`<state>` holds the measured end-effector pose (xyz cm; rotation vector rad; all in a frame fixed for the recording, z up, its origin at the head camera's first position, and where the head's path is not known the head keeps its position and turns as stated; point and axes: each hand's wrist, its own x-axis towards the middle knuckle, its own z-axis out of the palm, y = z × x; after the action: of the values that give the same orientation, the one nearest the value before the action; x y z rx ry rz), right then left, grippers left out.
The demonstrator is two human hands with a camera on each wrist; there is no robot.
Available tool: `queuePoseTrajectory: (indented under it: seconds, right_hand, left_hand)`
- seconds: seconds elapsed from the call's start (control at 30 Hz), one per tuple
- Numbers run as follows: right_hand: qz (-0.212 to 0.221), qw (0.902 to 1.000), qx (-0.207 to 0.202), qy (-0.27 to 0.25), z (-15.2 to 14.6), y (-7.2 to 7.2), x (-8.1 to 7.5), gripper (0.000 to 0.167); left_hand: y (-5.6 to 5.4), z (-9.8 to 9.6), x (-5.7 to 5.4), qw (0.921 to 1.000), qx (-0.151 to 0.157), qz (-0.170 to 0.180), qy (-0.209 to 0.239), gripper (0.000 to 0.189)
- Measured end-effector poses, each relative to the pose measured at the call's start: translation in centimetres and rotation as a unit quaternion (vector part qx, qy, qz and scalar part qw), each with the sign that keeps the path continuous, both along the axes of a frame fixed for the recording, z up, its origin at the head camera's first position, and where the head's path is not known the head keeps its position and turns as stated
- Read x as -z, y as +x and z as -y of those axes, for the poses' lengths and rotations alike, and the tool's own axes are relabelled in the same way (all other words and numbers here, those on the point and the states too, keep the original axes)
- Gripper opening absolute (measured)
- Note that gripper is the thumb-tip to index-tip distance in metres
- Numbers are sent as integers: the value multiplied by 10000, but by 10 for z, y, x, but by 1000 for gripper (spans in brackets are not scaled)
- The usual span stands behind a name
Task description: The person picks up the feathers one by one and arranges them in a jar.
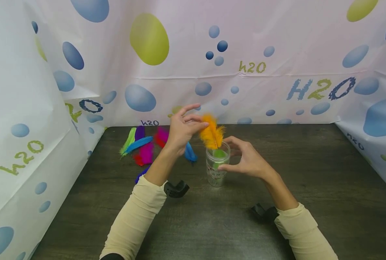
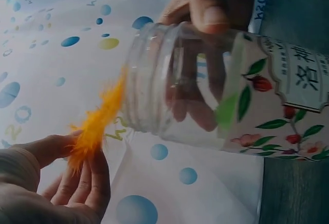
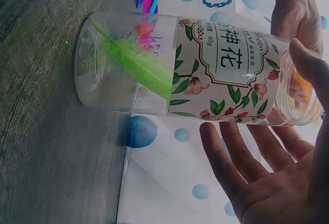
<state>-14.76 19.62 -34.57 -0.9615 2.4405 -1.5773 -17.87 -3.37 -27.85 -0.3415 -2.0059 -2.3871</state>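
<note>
An orange feather is pinched between the thumb and fingers of my left hand. Its lower end is at the mouth of a clear jar, which stands upright on the table. My right hand holds the jar from the right, thumb on the near side and fingers round the far side. Inside the jar leans a light green feather, its quill towards the bottom. A white label with red flowers wraps the jar and covers part of that feather.
Left of the jar lie several loose feathers, among them a green one, a light blue one and a magenta one. Another blue feather lies near my left wrist. A white dotted sheet hangs behind the dark table.
</note>
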Motion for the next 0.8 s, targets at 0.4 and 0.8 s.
queuePoseTrajectory:
  seconds: [0.4, 0.8]
  right_hand:
    - [-124, 9999, 11, 45, 0, 0, -1, 69]
    - [-274, 9996, 17, 25, -1, 2, 1, 65]
  left_hand:
    - [14, -6, 15, 9904, 221, -1087, -828, 60]
    - [13, -7, 33, 9767, 371, -1534, -1457, 67]
